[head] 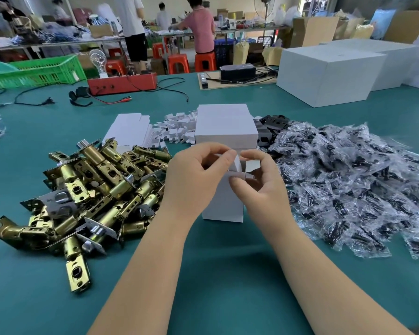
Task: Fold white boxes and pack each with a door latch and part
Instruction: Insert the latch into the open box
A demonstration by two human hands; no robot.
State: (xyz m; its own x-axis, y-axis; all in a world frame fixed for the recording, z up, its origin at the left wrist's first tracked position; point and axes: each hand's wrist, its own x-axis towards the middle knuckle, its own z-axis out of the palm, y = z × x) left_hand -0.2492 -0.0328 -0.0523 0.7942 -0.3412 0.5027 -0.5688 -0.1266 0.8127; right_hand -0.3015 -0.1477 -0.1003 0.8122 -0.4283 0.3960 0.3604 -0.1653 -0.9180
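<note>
Centrally, in the head view, a small white cardboard box (224,204) stands upright on the teal table (228,274), its top flaps between both hands. The left hand (194,176) has thumb and fingers curled onto a top flap from nine o'clock; the right hand (261,182) pinches the opposite flaps from three o'clock. A heap of brass door latches (94,189) lies at nine o'clock of the box, clear bagged black parts (353,184) at three o'clock, stacked closed white boxes (225,124) at twelve.
</note>
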